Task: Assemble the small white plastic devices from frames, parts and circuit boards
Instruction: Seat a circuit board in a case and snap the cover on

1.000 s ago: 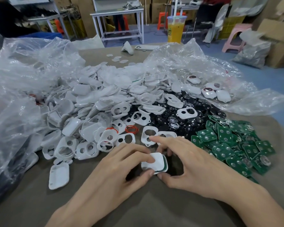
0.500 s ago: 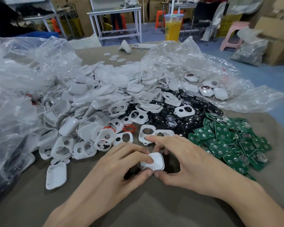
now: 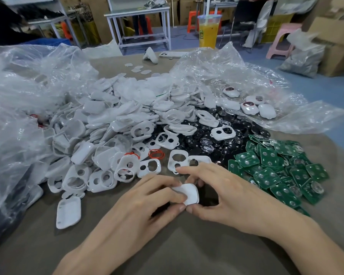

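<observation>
Both hands are on one small white device (image 3: 188,192), just below the middle of the frame and low over the brown table (image 3: 167,255). My left hand (image 3: 147,197) pinches its left edge, thumb on the near side and fingertips curled over the top. My right hand (image 3: 226,195) has it from the other side, with the thumb tucked under the near corner and the middle fingers curled behind it. The right index finger sticks out straight, and its tip is over a two-hole white frame (image 3: 178,158) lying flat just past the device. I can't tell if it's actually touching it.

The big heap of white frames and shells (image 3: 127,126) fills the centre and left of the frame. A few red rubber rings (image 3: 156,154) sit at its near edge, and a lone white back cover (image 3: 69,212) lies at lower left. The black round parts (image 3: 207,139) are piled right of centre, touching the white heap. The green circuit boards (image 3: 282,171) are spread at the right, just beside my right hand.

Upper right, a crumpled clear plastic bag (image 3: 246,76) has a few finished devices (image 3: 248,108) on it. More clear plastic (image 3: 18,96) is bunched along the left edge. A cup of orange drink (image 3: 208,30) stands at the far edge of the table, top centre, with a phone (image 3: 172,54) lying near it.
</observation>
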`<state>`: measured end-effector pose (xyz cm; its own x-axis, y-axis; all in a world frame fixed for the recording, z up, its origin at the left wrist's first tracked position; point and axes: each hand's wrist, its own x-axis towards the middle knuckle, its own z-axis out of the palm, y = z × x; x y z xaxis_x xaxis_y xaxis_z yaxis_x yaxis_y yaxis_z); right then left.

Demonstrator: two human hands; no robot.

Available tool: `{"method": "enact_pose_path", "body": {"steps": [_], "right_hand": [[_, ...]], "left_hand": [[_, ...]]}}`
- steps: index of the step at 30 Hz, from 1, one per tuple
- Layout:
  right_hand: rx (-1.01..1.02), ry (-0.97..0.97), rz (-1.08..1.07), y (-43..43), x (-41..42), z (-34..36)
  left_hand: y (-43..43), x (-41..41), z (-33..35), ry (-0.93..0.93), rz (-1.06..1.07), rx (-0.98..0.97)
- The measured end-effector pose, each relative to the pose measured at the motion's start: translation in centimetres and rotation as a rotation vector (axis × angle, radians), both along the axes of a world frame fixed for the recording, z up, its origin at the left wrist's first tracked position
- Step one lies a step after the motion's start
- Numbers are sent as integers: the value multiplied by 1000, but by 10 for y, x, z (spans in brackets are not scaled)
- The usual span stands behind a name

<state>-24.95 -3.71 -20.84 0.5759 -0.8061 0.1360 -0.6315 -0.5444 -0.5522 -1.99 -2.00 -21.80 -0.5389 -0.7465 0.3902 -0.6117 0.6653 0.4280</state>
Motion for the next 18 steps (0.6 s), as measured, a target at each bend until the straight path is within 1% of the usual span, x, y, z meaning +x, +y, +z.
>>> {"method": "enact_pose_path", "body": {"steps": [14, 18], "right_hand": [[52, -23, 3, -1, -2, -2], [66, -36, 6, -1, -2, -1]], "left_hand": [[2, -4, 5, -122, -21, -139], [2, -4, 5, -149, -30, -137]]}}
